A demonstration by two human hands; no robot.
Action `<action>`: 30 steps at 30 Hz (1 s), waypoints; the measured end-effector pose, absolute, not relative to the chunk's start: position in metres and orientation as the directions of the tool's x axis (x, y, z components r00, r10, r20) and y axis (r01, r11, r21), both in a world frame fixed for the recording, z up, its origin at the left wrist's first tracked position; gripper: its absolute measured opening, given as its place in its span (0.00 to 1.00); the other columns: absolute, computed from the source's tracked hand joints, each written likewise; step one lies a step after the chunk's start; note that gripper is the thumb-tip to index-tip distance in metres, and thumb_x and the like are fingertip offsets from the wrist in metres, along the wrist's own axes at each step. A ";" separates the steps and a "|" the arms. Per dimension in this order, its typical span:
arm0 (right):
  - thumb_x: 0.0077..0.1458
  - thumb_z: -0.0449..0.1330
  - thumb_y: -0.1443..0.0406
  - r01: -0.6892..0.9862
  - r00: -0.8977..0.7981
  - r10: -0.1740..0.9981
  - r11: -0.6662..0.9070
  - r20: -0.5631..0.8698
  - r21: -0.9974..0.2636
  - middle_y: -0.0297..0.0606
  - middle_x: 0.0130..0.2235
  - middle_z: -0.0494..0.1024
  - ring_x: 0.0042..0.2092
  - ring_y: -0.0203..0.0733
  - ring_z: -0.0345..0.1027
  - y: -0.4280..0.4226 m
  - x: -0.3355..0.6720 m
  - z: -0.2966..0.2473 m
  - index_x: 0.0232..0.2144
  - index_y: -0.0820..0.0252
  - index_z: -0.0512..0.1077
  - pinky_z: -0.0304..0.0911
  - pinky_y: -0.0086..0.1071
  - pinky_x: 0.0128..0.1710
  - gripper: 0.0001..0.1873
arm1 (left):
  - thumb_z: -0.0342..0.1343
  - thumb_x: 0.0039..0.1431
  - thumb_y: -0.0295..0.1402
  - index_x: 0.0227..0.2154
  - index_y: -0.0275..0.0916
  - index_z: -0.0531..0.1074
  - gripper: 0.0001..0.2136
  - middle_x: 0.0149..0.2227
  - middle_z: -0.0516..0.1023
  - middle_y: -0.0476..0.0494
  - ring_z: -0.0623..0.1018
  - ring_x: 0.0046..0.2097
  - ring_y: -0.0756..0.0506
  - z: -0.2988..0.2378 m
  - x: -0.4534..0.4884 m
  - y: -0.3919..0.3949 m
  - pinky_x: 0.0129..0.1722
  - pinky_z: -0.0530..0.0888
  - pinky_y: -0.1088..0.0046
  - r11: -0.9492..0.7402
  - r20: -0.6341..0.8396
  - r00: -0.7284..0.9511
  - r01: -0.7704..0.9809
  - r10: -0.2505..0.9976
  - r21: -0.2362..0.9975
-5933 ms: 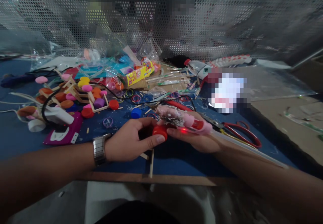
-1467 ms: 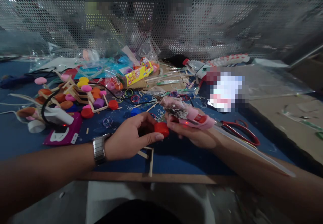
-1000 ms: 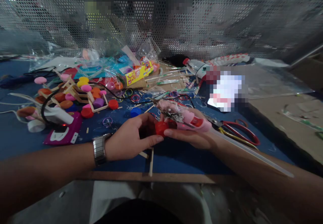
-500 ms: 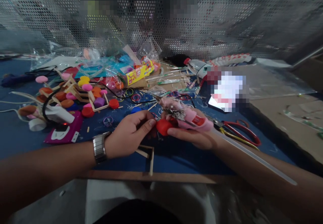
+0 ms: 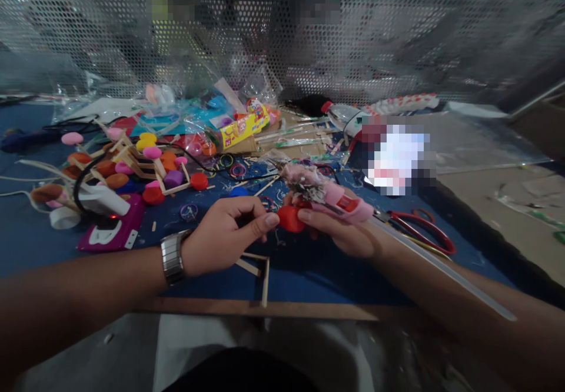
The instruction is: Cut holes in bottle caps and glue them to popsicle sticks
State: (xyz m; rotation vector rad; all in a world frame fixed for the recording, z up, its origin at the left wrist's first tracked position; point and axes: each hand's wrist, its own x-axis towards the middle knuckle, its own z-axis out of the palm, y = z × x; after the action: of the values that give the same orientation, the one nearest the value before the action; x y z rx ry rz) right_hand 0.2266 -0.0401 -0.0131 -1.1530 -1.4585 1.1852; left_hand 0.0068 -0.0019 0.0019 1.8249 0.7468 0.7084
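While the right hand was closed around a pink hot-glue gun, its thumb rested on the right edge of a red bottle cap, which sat between the two hands. At the cap's left edge, the thumb and forefinger of the left hand stood close together, though in the dim view I could not tell whether they pinched it or merely touched it. Work on this cap looked unfinished: it was joined to no stick that could be seen, and the gun's nose pointed past it. Just below the grip, a small wooden stick frame bore no visible cap, so it too seemed incomplete. Well to the left of the grip, a cluster of wooden stick structures lay among colourful caps and discs, and that part appeared further along. A blue bottle cap lay loose just beyond the left hand, and red-handled pliers lay right of the grip, held by neither hand.
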 end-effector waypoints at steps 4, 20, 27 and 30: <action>0.51 0.69 0.50 0.129 -0.135 0.989 0.082 0.065 -0.988 0.34 0.32 0.75 0.22 0.34 0.63 -0.038 0.225 -0.011 0.37 0.56 0.73 0.62 0.30 0.19 0.19 | 0.54 0.67 0.39 0.24 0.35 0.72 0.17 0.23 0.74 0.49 0.72 0.26 0.52 0.003 0.006 -0.003 0.27 0.67 0.77 -0.272 0.093 0.668 0.168 0.738 0.948; 0.57 0.66 0.52 0.243 -0.205 0.971 0.173 0.124 -0.954 0.31 0.25 0.73 0.20 0.34 0.62 -0.038 0.229 -0.014 0.34 0.56 0.72 0.59 0.30 0.19 0.15 | 0.65 0.59 0.39 0.48 0.38 0.72 0.17 0.37 0.77 0.46 0.73 0.33 0.48 -0.005 0.005 -0.003 0.34 0.72 0.71 -0.278 0.071 0.713 0.179 0.698 0.944; 0.61 0.62 0.48 0.245 -0.250 0.965 0.143 0.080 -0.959 0.30 0.23 0.69 0.21 0.35 0.62 -0.040 0.227 -0.010 0.39 0.57 0.73 0.59 0.29 0.19 0.19 | 0.64 0.60 0.42 0.49 0.36 0.72 0.19 0.41 0.79 0.41 0.77 0.38 0.45 -0.006 0.005 -0.004 0.38 0.74 0.69 -0.253 0.075 0.714 0.146 0.697 0.956; 0.61 0.62 0.48 0.270 -0.263 0.963 0.131 0.058 -0.954 0.30 0.24 0.70 0.21 0.35 0.63 -0.040 0.227 -0.009 0.44 0.58 0.75 0.61 0.29 0.19 0.20 | 0.61 0.62 0.41 0.47 0.35 0.72 0.17 0.41 0.79 0.41 0.77 0.39 0.44 -0.003 0.005 -0.005 0.39 0.75 0.68 -0.228 0.067 0.716 0.131 0.695 0.965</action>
State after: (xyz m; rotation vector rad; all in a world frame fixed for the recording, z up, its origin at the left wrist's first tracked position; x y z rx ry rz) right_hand 0.2269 -0.0404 -0.0088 -1.2121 -1.6602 1.1689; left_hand 0.0052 -0.0054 -0.0033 1.7505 0.6574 0.5998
